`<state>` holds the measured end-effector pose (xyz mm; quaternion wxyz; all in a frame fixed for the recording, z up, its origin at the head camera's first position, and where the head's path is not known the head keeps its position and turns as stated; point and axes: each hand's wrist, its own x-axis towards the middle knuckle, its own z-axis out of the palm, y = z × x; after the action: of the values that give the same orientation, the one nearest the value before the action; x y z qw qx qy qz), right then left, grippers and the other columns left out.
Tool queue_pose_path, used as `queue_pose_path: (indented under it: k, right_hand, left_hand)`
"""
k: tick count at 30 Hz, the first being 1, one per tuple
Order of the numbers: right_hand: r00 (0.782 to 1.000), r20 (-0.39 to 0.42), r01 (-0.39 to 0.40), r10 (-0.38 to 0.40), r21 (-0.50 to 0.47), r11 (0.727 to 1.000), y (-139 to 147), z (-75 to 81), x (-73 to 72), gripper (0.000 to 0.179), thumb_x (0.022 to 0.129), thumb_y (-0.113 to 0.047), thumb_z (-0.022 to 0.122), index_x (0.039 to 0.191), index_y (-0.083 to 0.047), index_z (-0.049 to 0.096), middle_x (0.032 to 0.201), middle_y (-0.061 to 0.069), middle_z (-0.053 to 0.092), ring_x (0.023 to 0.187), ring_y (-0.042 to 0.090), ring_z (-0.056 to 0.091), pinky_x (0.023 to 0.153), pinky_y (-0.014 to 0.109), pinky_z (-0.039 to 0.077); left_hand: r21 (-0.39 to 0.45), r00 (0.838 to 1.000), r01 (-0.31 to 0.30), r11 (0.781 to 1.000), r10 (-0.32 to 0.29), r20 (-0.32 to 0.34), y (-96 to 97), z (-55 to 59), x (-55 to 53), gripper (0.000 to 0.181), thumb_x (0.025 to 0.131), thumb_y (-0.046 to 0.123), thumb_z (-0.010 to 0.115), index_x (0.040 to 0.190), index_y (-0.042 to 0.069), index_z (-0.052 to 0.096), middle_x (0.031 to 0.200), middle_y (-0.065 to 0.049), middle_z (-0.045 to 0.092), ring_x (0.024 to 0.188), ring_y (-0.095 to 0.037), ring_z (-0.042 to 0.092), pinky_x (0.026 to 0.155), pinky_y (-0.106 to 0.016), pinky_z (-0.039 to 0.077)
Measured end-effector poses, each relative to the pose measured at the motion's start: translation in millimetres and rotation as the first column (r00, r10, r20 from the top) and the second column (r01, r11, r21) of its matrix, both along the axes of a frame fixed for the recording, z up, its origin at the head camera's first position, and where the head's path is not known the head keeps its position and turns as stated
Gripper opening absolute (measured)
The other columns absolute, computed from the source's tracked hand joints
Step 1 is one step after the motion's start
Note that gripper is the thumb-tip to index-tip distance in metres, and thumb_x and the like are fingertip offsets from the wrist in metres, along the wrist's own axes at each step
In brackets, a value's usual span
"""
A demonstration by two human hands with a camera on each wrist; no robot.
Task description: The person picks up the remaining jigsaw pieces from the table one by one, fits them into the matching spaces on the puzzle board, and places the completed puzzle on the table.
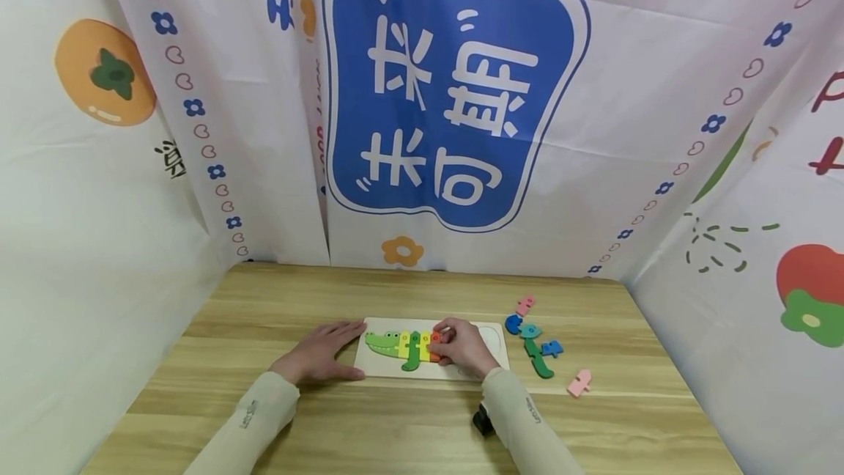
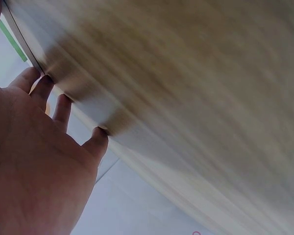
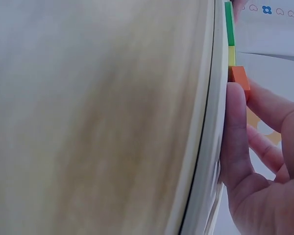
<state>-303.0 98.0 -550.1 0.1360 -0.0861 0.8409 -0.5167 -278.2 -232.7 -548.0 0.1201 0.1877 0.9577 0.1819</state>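
Note:
A white puzzle board [image 1: 389,370] lies on the table with a crocodile picture; its green head [image 1: 382,344], yellow body pieces and a green leg piece [image 1: 412,358] sit on it. My right hand [image 1: 464,347] is over the board's right half, pinching an orange puzzle piece [image 3: 240,78] between thumb and fingers. That piece stands tilted beside the yellow one in the right wrist view. My left hand [image 1: 321,352] rests at the board's left edge, fingers extended and spread, thumb by the near corner. In the left wrist view the left hand's fingertips [image 2: 100,134] touch along the tabletop.
Right of the board lie loose pieces: a pink one [image 1: 525,305], a dark blue one [image 1: 513,325], a teal one [image 1: 530,330], a green leg [image 1: 539,359], a blue one [image 1: 552,348] and a light pink one [image 1: 580,383]. Printed curtains [image 1: 277,189] enclose the wooden table [image 1: 369,431].

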Motion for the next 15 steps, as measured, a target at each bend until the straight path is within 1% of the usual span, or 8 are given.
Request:
queue_pose_path:
  k: [8,11,15]
  right_hand:
    - [0.999,-0.035,-0.008,0.009,0.026,1.000,0.3,0.1,-0.6,0.036,0.088,-0.007,0.083,0.120,0.000,0.067,0.088,0.009,0.063,0.061,0.014,0.065,0.057,0.029,0.062]
    - [0.999,-0.043,-0.009,0.011,0.040,0.999,0.0,0.3,-1.2,0.037,0.087,-0.007,0.084,0.119,-0.001,0.068,0.087,0.008,0.064,0.061,0.013,0.064,0.057,0.029,0.062]
    - [0.999,-0.040,-0.014,0.017,0.054,0.998,0.1,0.8,-1.8,0.038,0.086,-0.008,0.084,0.120,-0.001,0.068,0.088,0.008,0.064,0.064,0.014,0.065,0.058,0.028,0.062]
  left_hand:
    - [0.021,1.000,0.025,0.999,-0.025,-0.005,1.1,4.7,1.1,0.101,0.085,0.065,0.075,0.163,0.017,0.034,0.169,-0.013,0.033,0.154,-0.046,0.027,0.122,-0.070,0.022]
    - [0.019,0.999,0.031,0.999,-0.031,-0.011,0.7,4.2,1.1,0.101,0.086,0.065,0.074,0.163,0.016,0.033,0.168,-0.016,0.033,0.154,-0.048,0.027,0.122,-0.071,0.023]
    - [0.014,1.000,0.027,1.000,-0.027,-0.014,0.2,3.1,1.4,0.101,0.086,0.065,0.074,0.164,0.016,0.033,0.168,-0.016,0.033,0.154,-0.047,0.027,0.122,-0.070,0.023]
